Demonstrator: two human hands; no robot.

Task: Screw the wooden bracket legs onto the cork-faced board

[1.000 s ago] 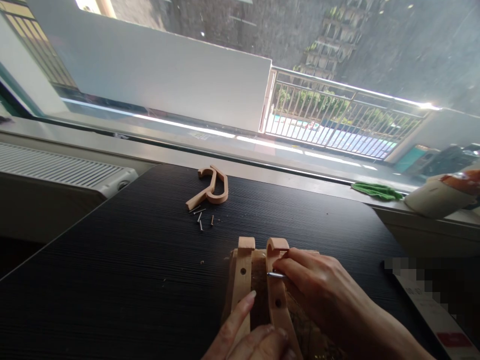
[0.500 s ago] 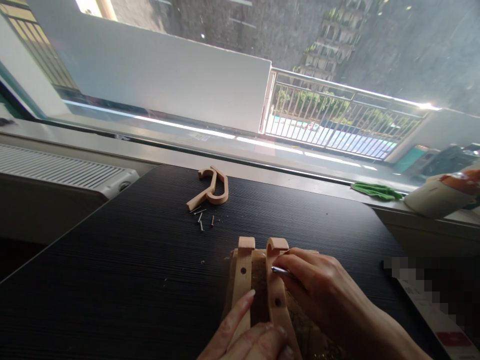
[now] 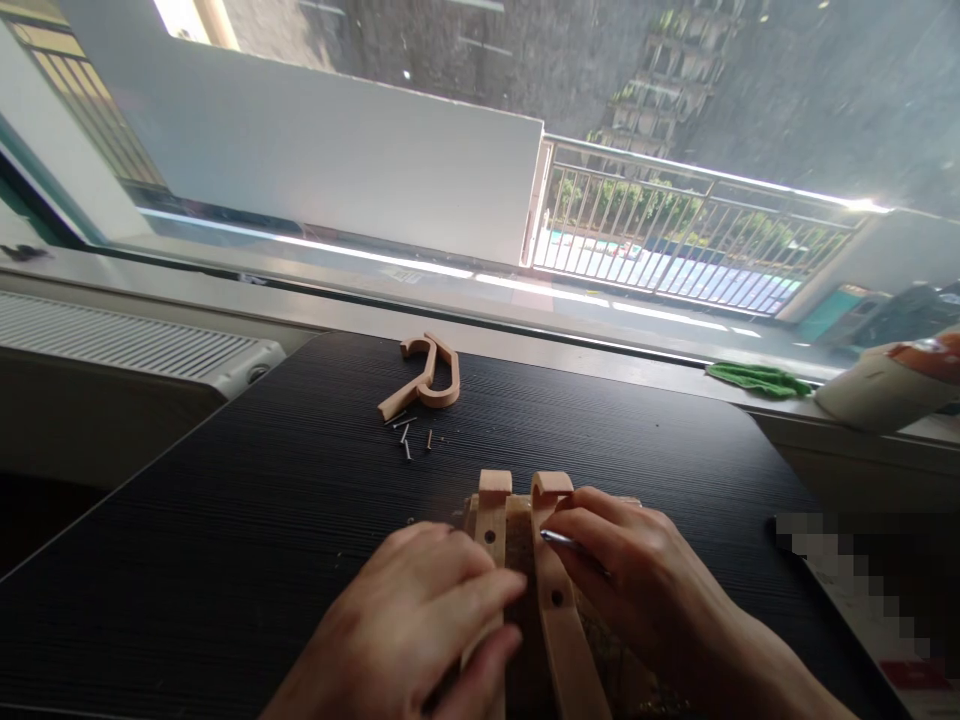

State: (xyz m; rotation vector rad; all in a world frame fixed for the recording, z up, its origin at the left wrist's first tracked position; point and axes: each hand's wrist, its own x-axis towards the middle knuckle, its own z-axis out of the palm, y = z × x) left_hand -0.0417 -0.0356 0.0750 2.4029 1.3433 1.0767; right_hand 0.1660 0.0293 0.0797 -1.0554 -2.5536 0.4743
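Two light wooden hook pieces, a left hook (image 3: 492, 505) and a right hook (image 3: 553, 590), lie side by side on a brown wooden board (image 3: 517, 535) at the near edge of the black table (image 3: 225, 540). My left hand (image 3: 409, 625) rests over the left hook, fingers curled around it. My right hand (image 3: 622, 570) pinches a thin metal tool (image 3: 559, 540) whose tip touches the right hook. Farther back lies a spare wooden hook (image 3: 427, 375) with several small nails (image 3: 409, 435) beside it.
A radiator (image 3: 127, 345) stands left of the table. Behind it runs a window sill with a green cloth (image 3: 754, 380) and a pale container (image 3: 877, 390) at the right. Papers (image 3: 885, 640) lie at the table's right edge.
My left hand has moved up and forward from the bottom edge and now covers the left hook. The right hand with the metal tool has barely shifted.
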